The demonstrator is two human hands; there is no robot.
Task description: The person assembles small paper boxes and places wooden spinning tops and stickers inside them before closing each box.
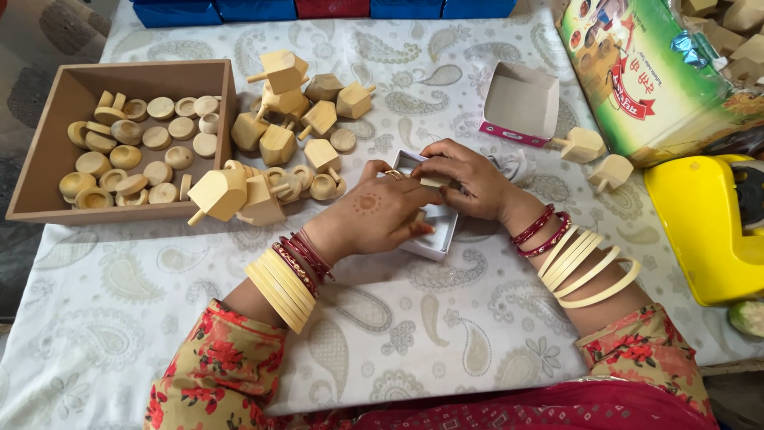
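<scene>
Small box: a small white cardboard box lies on the paisley tablecloth at the middle of the table, directly under both hands; only its near and right edges show.
Handling: it looks light and thin-walled, likely to dent or fold if squeezed hard; the pale card seems matte, not slippery. The safest hold appears to be along its side walls and corners, with fingertips pressing flaps rather than the open face.
Left hand: the left hand lies palm down over the box, wrist bent slightly inward, fingers curled against the box's top and left side, pressing rather than lifting.
Right hand: the right hand comes in from the right, fingers arched, tips pinching the far edge of the box; what lies under them is hidden.
Wrists: stacked cream and red bangles sit on both forearms.
Beside the box: a loose heap of wooden spinning tops lies just left of the hands.
Farther left: a wooden tray holds round wooden caps.
Behind: an open empty box stands tilted, with two more tops to its right.
Right edge: a green printed bag and a yellow plastic object.
</scene>
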